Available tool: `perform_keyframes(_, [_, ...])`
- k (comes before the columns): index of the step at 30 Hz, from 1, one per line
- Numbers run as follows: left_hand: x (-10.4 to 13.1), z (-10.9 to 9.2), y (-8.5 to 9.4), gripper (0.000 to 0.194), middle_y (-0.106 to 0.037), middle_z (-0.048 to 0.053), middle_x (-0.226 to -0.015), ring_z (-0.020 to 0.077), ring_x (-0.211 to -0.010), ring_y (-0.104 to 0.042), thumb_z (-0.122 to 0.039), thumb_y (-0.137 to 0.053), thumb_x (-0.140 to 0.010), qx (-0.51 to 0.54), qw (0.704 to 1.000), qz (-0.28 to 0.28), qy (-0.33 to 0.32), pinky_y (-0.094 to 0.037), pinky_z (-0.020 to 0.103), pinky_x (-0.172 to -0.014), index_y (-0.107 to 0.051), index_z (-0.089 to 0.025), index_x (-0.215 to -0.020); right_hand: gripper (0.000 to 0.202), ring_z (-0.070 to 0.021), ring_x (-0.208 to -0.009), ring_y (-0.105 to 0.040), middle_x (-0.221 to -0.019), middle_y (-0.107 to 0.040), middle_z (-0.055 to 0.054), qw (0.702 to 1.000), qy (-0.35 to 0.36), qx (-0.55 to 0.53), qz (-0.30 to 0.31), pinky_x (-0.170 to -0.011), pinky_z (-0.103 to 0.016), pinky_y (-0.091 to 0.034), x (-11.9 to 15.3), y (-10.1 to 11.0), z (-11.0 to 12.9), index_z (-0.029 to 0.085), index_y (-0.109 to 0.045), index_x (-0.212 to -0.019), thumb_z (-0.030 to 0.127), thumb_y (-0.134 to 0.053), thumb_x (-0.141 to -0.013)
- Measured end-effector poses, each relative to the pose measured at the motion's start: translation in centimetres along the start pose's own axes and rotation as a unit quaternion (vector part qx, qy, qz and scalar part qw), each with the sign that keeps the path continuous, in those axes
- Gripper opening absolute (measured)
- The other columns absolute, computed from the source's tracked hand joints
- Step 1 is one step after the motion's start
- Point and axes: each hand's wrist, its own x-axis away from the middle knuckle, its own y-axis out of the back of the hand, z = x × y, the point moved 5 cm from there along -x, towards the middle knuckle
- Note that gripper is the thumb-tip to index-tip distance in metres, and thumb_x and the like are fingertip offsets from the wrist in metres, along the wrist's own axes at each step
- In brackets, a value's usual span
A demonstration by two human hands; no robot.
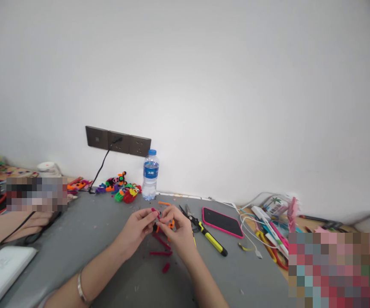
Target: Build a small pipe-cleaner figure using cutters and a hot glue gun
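My left hand point(141, 224) pinches a short crimson fuzzy stem, like a pipe cleaner point(154, 210), between thumb and fingertips. Close against it, my right hand point(176, 224) has its thumb and fingers closed at the same small piece. Orange and black fuzzy bits point(171, 224) show between and behind the hands; what they belong to is partly hidden. Below lie a bent crimson pipe cleaner point(161, 253) and a short crimson piece point(166, 268) on the grey tabletop point(123, 273). Just right of my right hand rest cutters with yellow-black handles point(212, 239).
A water bottle point(150, 171) stands by the wall, beside colourful fuzzy figures point(130, 192). A phone in a pink case point(222, 221) lies at right, near a white cable point(258, 252). At left are another person's hand point(39, 220) and a white device point(7, 267).
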Motion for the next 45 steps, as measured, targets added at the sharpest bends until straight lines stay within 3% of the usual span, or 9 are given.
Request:
perform_keyframes(8, [0.0,-0.3,-0.3,0.035,-0.040,-0.006,-0.057,0.0066,-0.052,-0.026,-0.045,-0.076,-0.069,-0.089,0.994,0.059,0.001,-0.021,0.021,-0.049,-0.060,-0.014,-0.063,0.009,-0.0186,-0.077,-0.058,-0.074,-0.064,-0.003,0.992,-0.060,-0.013,0.112,-0.074,-0.031,-0.045,-0.3,1.7,0.5,0.021,-0.069,-0.074,0.028,-0.070,-0.080])
perform_keyframes(13, [0.6,-0.4,-1.1,0.039,-0.039,-0.007,-0.056,0.0081,-0.053,-0.026,-0.048,-0.076,-0.066,-0.141,0.983,0.113,0.036,-0.019,0.023,-0.051,-0.058,-0.015,-0.060,0.010,-0.0161,-0.068,-0.056,-0.075,-0.062,-0.002,0.982,-0.096,-0.048,0.157,-0.062,-0.028,-0.046,-0.1,2.3,1.4,0.021,-0.070,-0.074,0.029,-0.071,-0.079])
perform_keyframes(19, [1.2,-0.1,-2.0,0.036,-0.052,-0.003,-0.063,0.0110,-0.061,-0.038,-0.046,-0.077,-0.065,-0.214,0.955,0.199,0.057,-0.026,0.024,-0.059,-0.062,-0.014,-0.061,0.009,-0.0147,-0.070,-0.056,-0.075,-0.062,-0.002,0.964,-0.148,-0.053,0.216,-0.067,-0.026,-0.045,0.4,2.4,1.8,0.018,-0.071,-0.072,0.026,-0.074,-0.076])
perform_keyframes(23, [1.6,0.1,-2.1,0.032,-0.047,-0.005,-0.057,0.0099,-0.059,-0.036,-0.040,-0.078,-0.065,-0.241,0.934,0.253,0.071,-0.024,0.024,-0.057,-0.064,-0.013,-0.061,0.009,-0.0143,-0.072,-0.056,-0.075,-0.063,-0.002,0.942,-0.172,-0.079,0.276,-0.070,-0.027,-0.044,1.0,1.9,1.6,0.017,-0.071,-0.074,0.026,-0.074,-0.076])
perform_keyframes(25, [1.5,-0.1,-1.9,0.031,-0.043,-0.006,-0.056,0.0087,-0.056,-0.032,-0.039,-0.077,-0.068,-0.214,0.944,0.240,0.075,-0.021,0.023,-0.054,-0.063,-0.013,-0.062,0.010,-0.0142,-0.071,-0.056,-0.076,-0.062,-0.002,0.945,-0.171,-0.100,0.259,-0.068,-0.026,-0.044,0.9,1.9,1.4,0.018,-0.071,-0.074,0.027,-0.074,-0.076])
perform_keyframes(29, [0.9,-0.4,-1.0,0.030,-0.041,-0.006,-0.059,0.0067,-0.053,-0.028,-0.042,-0.073,-0.073,-0.119,0.975,0.171,0.073,-0.019,0.022,-0.050,-0.064,-0.013,-0.070,0.014,-0.0153,-0.071,-0.057,-0.076,-0.062,-0.002,0.973,-0.121,-0.136,0.143,-0.066,-0.027,-0.045,0.1,2.4,1.0,0.019,-0.067,-0.072,0.031,-0.075,-0.075])
perform_keyframes(32, [0.5,-0.4,-0.7,0.031,-0.043,-0.005,-0.061,0.0063,-0.052,-0.028,-0.041,-0.076,-0.071,-0.084,0.984,0.142,0.061,-0.020,0.021,-0.049,-0.062,-0.013,-0.068,0.015,-0.0164,-0.073,-0.057,-0.074,-0.063,-0.002,0.987,-0.082,-0.095,0.098,-0.069,-0.029,-0.045,-0.3,2.4,0.8,0.020,-0.065,-0.072,0.031,-0.074,-0.076])
perform_keyframes(36, [0.2,-0.2,-0.3,0.030,-0.042,-0.005,-0.059,0.0066,-0.052,-0.026,-0.040,-0.076,-0.071,-0.083,0.988,0.123,0.046,-0.020,0.021,-0.049,-0.062,-0.014,-0.069,0.014,-0.0166,-0.072,-0.056,-0.073,-0.062,-0.002,0.994,-0.063,-0.016,0.093,-0.067,-0.028,-0.042,-0.3,2.1,0.7,0.019,-0.066,-0.072,0.030,-0.072,-0.078])
perform_keyframes(45, [-0.2,-0.2,0.1,0.029,-0.043,-0.006,-0.057,0.0064,-0.051,-0.026,-0.040,-0.073,-0.073,-0.115,0.986,0.114,0.038,-0.017,0.022,-0.049,-0.062,-0.014,-0.068,0.012,-0.0150,-0.068,-0.054,-0.072,-0.061,-0.001,0.992,-0.064,0.011,0.112,-0.062,-0.026,-0.040,-0.2,1.5,0.5,0.019,-0.065,-0.072,0.026,-0.073,-0.077])
